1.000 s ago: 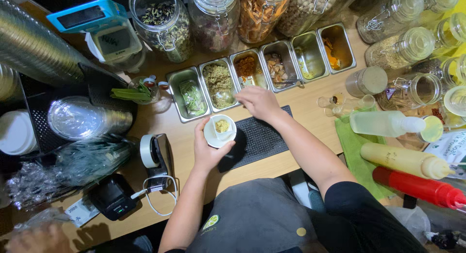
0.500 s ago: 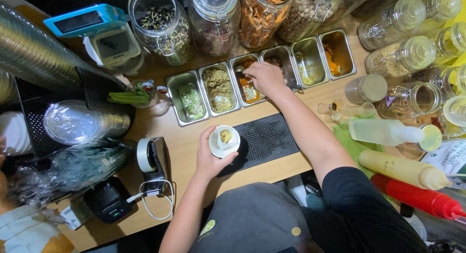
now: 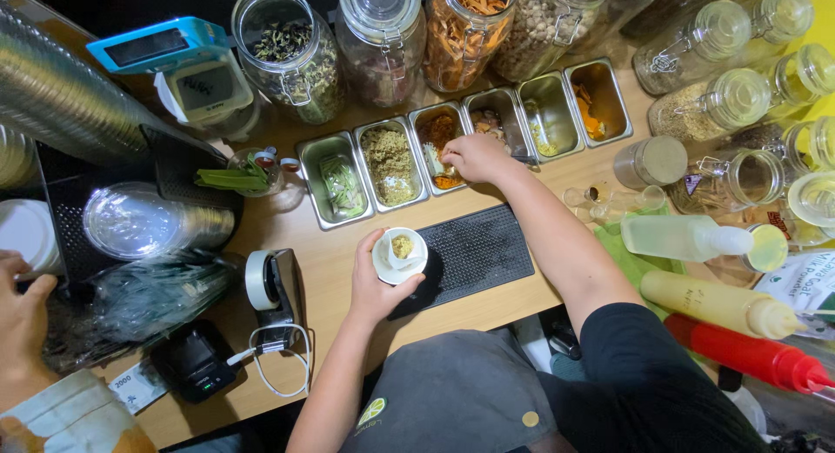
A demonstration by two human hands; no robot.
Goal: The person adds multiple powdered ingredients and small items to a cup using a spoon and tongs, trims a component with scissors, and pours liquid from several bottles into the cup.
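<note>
My left hand [image 3: 376, 283] holds a small white cup [image 3: 400, 255] with a paper filter and some tan powder in it, above the edge of a black rubber mat [image 3: 474, 251]. My right hand [image 3: 474, 157] reaches into a steel tray [image 3: 437, 145] of orange-brown spice, fingers closed around a small white scoop there. This tray is one of several steel trays in a row; the tray to its left [image 3: 390, 163] holds greenish-brown powder.
Large glass jars [image 3: 291, 49] of dried herbs stand behind the trays. Squeeze bottles, clear [image 3: 683, 237], yellow [image 3: 718, 303] and red [image 3: 752, 356], lie at right. A tape dispenser [image 3: 270, 283], stacked cups [image 3: 143, 223] and another person's hand [image 3: 22, 301] are at left.
My right hand has moved from just above the cup up to the orange spice tray. The left hand with the cup has stayed nearly in place.
</note>
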